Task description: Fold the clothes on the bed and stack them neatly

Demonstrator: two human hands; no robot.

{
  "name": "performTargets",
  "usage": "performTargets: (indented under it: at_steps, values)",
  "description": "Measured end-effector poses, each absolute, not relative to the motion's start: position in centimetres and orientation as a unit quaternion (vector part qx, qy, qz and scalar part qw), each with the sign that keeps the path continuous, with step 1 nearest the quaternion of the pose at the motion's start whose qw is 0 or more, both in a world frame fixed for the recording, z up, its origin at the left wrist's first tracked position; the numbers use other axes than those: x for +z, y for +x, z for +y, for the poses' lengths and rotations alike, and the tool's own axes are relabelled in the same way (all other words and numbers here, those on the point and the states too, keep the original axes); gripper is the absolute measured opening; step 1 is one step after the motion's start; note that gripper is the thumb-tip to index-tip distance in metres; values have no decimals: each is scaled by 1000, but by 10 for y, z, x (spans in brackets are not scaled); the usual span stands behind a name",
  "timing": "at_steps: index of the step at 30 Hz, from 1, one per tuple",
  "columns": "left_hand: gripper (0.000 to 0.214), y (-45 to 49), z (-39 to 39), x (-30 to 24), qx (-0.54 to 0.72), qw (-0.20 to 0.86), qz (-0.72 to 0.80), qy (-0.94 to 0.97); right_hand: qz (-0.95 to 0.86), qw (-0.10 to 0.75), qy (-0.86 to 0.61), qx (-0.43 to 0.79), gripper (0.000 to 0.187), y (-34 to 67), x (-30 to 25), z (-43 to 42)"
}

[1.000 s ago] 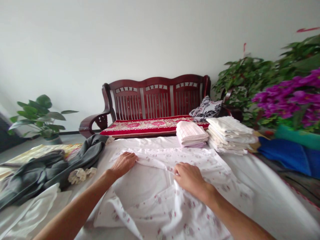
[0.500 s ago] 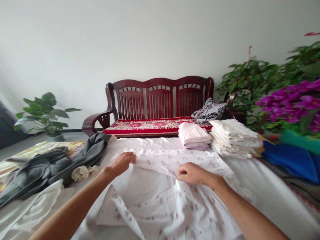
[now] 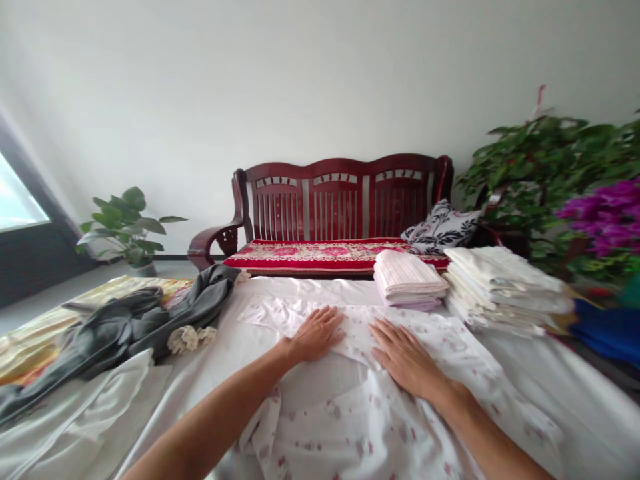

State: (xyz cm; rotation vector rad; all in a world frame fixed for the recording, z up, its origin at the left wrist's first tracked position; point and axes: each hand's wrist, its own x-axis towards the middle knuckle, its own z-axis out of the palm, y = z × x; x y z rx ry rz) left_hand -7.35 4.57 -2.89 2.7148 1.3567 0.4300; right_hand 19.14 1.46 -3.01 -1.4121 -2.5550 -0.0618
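A thin white garment with a small pink and purple print (image 3: pixel 340 413) lies spread and wrinkled on a white-covered surface (image 3: pixel 200 393). My left hand (image 3: pixel 316 333) rests flat on its far part, fingers stretched out. Close by on the right, my right hand (image 3: pixel 403 350) also presses flat on the printed cloth with its fingers spread. Neither hand grips the fabric. Between my arms the near part of the garment is bunched in loose folds, and its lower end runs out of view.
Folded striped pink cloths (image 3: pixel 407 277) and a stack of cream cloths (image 3: pixel 505 287) stand at the far right. Dark grey clothing (image 3: pixel 150 327) and a cream scrunchie-like ruffle (image 3: pixel 190 339) lie left. Behind is a wooden bench (image 3: pixel 335 207) with a patterned cushion (image 3: pixel 440 227).
My left hand has moved right across the cloth, nearer my right hand. My right hand has gone from curled to flat and open. The view has turned slightly left.
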Motion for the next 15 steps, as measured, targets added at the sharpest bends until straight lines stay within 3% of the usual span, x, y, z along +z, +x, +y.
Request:
performTargets:
  at_steps: [11,15]
  values:
    - [58,-236,64,-26,24,-7,676,737,-876,125,-462,-62,55,197,-44,21]
    - [54,-246,67,-17,4,-41,732,680,-871,140,-470,-45,55,198,-46,24]
